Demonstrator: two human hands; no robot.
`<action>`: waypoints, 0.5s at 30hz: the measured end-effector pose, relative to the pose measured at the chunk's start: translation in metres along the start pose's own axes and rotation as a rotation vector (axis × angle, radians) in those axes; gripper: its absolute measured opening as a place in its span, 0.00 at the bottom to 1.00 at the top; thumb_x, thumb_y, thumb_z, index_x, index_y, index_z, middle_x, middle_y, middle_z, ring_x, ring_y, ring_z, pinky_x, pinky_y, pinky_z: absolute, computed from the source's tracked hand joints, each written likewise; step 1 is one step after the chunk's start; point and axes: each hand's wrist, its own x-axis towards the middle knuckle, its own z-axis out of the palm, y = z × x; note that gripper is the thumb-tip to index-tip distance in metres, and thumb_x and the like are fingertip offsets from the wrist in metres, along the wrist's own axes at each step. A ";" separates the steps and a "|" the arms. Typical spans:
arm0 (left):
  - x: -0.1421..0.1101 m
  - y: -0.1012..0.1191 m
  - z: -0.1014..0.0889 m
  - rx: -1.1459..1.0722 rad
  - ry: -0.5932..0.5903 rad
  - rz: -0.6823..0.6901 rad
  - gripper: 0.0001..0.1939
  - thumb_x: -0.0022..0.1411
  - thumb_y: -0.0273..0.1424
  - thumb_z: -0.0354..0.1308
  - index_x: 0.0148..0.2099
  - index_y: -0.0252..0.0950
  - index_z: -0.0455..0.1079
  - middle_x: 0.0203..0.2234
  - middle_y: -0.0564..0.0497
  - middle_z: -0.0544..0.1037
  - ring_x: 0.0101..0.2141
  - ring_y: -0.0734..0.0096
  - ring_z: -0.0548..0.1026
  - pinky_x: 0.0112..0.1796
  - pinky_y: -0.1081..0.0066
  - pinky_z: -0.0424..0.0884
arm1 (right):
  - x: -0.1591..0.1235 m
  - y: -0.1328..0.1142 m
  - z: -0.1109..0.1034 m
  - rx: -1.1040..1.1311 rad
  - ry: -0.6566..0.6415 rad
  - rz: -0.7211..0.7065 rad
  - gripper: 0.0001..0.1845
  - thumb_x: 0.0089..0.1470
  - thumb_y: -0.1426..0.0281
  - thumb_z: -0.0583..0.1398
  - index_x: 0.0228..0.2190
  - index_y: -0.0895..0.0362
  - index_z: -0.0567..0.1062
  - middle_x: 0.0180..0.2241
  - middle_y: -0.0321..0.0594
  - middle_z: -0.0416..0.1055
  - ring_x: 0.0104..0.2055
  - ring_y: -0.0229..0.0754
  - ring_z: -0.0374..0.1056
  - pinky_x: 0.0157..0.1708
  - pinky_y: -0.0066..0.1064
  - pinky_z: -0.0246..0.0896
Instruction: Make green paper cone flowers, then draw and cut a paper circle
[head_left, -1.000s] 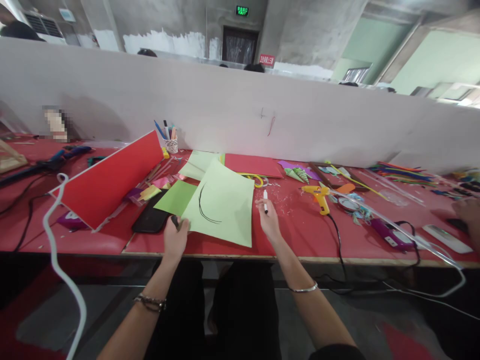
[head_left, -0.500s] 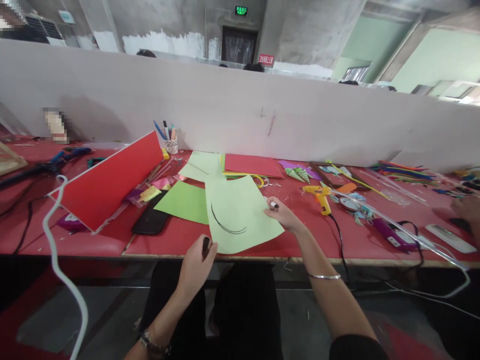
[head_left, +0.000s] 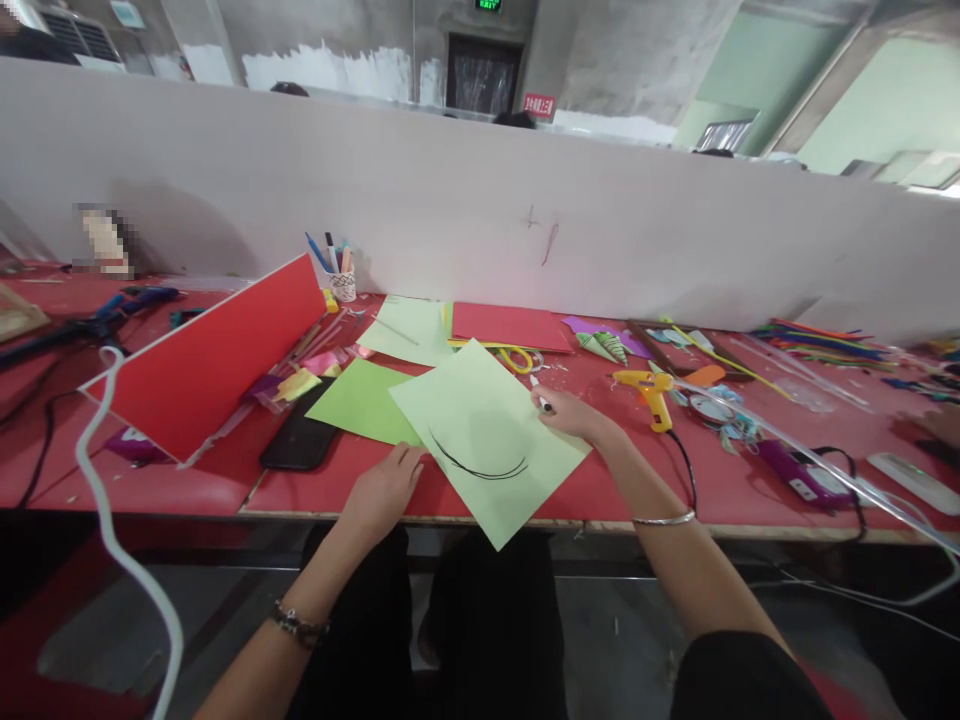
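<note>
A pale green sheet of paper (head_left: pixel 480 410) lies turned like a diamond at the table's front, one corner past the edge. Two close black curved lines are drawn on its lower half. My right hand (head_left: pixel 566 413) is closed around a white and black marker (head_left: pixel 545 405) over the sheet's right side. Beside the sheet's left edge, my left hand (head_left: pixel 386 490) rests palm down with its fingers together and curled; whatever they hold is hidden. A brighter green sheet (head_left: pixel 360 400) lies partly under the pale one.
On the red table (head_left: pixel 465 500) a black phone (head_left: pixel 300 440) and a leaning red board (head_left: pixel 217 360) are at left. Behind are red sheets (head_left: pixel 510 325), yellow-handled scissors (head_left: pixel 516 360) and a pen cup (head_left: pixel 343 285). A yellow glue gun (head_left: pixel 651 395) with its cord lies right.
The pale green sheet has rotated, and its near corner now passes the table edge. My left hand has turned palm down, and the dark piece it held is out of sight.
</note>
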 end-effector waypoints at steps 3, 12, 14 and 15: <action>0.001 -0.005 0.005 0.050 -0.007 0.078 0.17 0.61 0.28 0.39 0.51 0.40 0.61 0.41 0.47 0.67 0.32 0.72 0.71 0.27 0.75 0.66 | 0.007 -0.006 -0.005 -0.074 0.121 0.028 0.04 0.45 0.76 0.50 0.27 0.56 0.61 0.23 0.34 0.62 0.24 0.35 0.56 0.25 0.25 0.46; 0.006 -0.013 0.008 0.051 0.064 0.238 0.28 0.56 0.24 0.42 0.59 0.43 0.51 0.55 0.47 0.58 0.37 0.69 0.71 0.36 0.68 0.68 | 0.025 -0.043 0.010 0.866 0.218 -0.140 0.19 0.54 0.58 0.48 0.43 0.55 0.63 0.29 0.41 0.72 0.30 0.39 0.68 0.36 0.35 0.60; 0.008 -0.013 0.005 0.079 0.041 0.255 0.30 0.55 0.24 0.43 0.60 0.44 0.48 0.56 0.47 0.58 0.37 0.68 0.71 0.37 0.68 0.67 | 0.031 -0.044 0.021 1.101 0.113 -0.124 0.20 0.52 0.58 0.51 0.44 0.55 0.64 0.30 0.41 0.73 0.31 0.39 0.69 0.38 0.36 0.60; 0.008 -0.012 0.003 0.090 0.044 0.259 0.30 0.55 0.24 0.43 0.60 0.43 0.47 0.56 0.46 0.57 0.38 0.67 0.71 0.37 0.67 0.67 | 0.033 -0.043 0.027 1.173 0.088 -0.105 0.20 0.50 0.59 0.54 0.43 0.55 0.65 0.31 0.41 0.73 0.32 0.38 0.69 0.38 0.35 0.60</action>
